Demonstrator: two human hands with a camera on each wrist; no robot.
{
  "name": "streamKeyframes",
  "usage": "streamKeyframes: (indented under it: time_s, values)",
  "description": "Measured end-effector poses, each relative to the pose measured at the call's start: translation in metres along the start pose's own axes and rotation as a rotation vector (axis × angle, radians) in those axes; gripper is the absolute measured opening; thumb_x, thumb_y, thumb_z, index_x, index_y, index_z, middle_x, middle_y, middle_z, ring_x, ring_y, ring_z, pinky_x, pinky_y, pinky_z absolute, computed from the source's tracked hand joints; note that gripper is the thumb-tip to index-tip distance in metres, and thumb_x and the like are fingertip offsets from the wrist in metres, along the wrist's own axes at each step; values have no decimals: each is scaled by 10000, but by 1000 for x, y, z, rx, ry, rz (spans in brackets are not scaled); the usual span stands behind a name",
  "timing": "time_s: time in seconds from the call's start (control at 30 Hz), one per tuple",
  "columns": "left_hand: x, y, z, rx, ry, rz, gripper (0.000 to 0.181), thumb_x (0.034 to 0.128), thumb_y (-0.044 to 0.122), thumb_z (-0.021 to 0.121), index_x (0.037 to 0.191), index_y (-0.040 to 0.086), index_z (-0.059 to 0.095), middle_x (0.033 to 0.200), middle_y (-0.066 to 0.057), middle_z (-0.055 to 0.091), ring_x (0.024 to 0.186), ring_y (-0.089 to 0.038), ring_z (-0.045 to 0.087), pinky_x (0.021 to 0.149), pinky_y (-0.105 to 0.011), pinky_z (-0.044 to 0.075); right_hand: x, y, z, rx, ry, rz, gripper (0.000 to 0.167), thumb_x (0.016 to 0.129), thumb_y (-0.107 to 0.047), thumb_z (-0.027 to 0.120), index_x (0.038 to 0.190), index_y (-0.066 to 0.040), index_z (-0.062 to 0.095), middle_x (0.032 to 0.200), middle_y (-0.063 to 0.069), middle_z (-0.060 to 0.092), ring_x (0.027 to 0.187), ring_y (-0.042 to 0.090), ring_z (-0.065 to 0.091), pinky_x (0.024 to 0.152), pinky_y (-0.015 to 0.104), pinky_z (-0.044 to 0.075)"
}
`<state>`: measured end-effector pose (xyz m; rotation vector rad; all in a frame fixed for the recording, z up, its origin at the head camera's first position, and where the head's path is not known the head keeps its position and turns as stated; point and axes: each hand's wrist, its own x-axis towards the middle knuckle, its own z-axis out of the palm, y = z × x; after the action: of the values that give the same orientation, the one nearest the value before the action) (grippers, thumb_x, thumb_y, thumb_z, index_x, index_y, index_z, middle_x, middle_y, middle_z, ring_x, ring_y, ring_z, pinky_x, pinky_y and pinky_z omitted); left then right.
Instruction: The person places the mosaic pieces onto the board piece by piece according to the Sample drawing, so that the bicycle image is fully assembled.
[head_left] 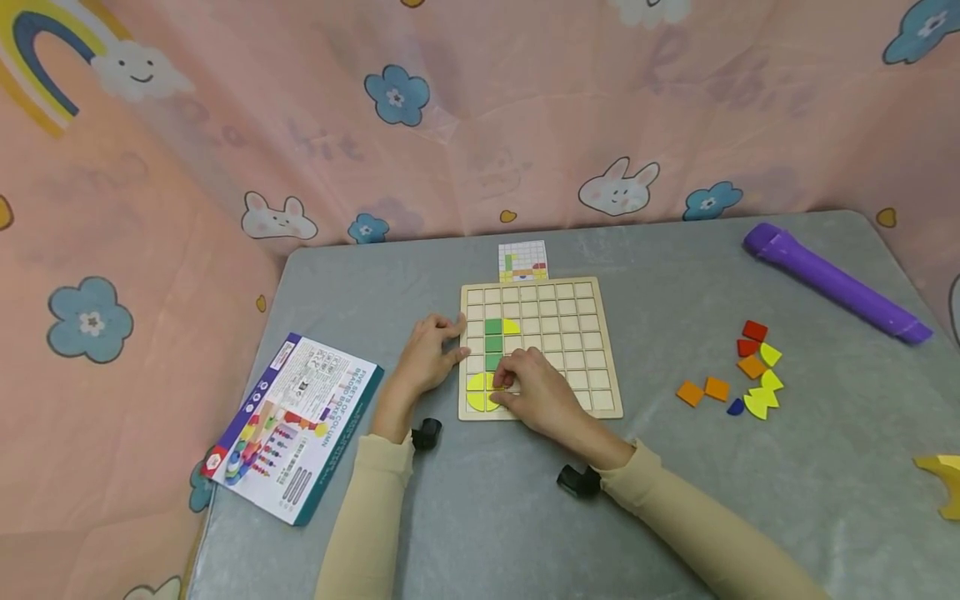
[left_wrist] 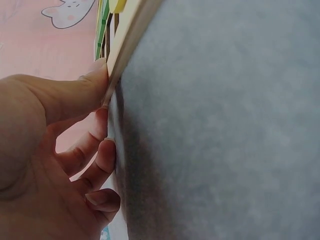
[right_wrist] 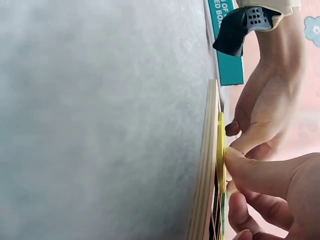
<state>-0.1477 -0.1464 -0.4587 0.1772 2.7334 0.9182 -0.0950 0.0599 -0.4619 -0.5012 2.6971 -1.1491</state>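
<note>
Head: L hand (head_left: 429, 357) touches brd (head_left: 550, 325), R hand (head_left: 542, 393) curled over yellow pcs (head_left: 477, 401).

A grey, round-cornered tabletop (head_left: 480, 517) is being bordered behind and at left by creased pink sheeting (head_left: 495, 108) printed with blue flowers (head_left: 396, 96), white rabbits (head_left: 618, 190) and a rainbow (head_left: 24, 42).

The grid board (head_left: 550, 325) looks like matt wood, the sleeves (head_left: 372, 508) like cloth.

Right fingers (head_left: 517, 363) hide part of yellow circle (head_left: 476, 398); box (head_left: 296, 429) fine print illegible (yellow block (head_left: 947, 469) cut off).
</note>
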Motion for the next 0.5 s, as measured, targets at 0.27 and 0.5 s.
streamKeyframes:
  time_s: [0.27,0.5]
  values:
    - [-1,2,-1,7,-15,-6,598,1037,229,704,1586,137,487,1459,-183,525,1342,-363,455,1109,-519,418,-24,25,-27,-2,59,35,143,886,-151,867,863,-161,727,874,-15,640,878,169,507,780,341,434]
    - [-1,2,-1,5,-20,-11,601,1038,227,701,1590,143,478,1469,-178,521,1351,-358,449,1117,-517,414,-53,62,-67,4,151,38,99,913,-88,832,967,-103,751,924,40,668,838,194,495,737,320,399]
